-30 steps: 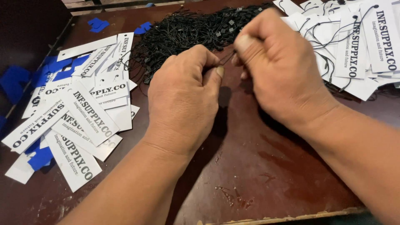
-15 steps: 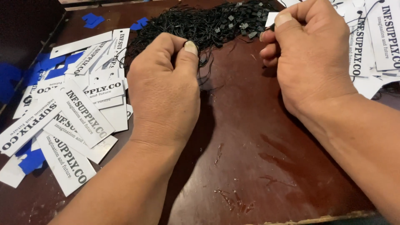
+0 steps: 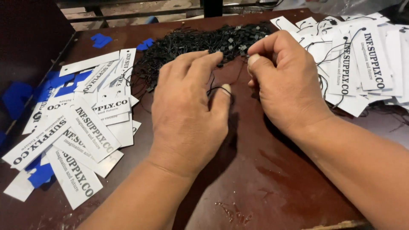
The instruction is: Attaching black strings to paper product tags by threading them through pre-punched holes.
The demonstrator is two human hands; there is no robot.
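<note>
My left hand (image 3: pixel 187 106) rests palm down on the dark brown table (image 3: pixel 264 183), fingers reaching into a heap of thin black strings (image 3: pixel 187 44) with small plastic ends. One black string (image 3: pixel 211 87) loops over its thumb. My right hand (image 3: pixel 283 81) is beside it, thumb and fingers pinched at the heap's near edge on a string end. A loose pile of white printed paper tags (image 3: pixel 81 132) lies to the left of my left hand. Another pile of white tags with strings attached (image 3: pixel 362 59) lies to the right of my right hand.
Blue card pieces (image 3: pixel 100 40) lie at the table's far left and under the left tag pile. A dark raised panel (image 3: pixel 30 38) stands along the left side. The table's front edge (image 3: pixel 341 223) runs close below my right forearm.
Both hands have moved away from me into the near edge of the string heap. The right hand came back toward the left, and the two now sit close together over the strings.
</note>
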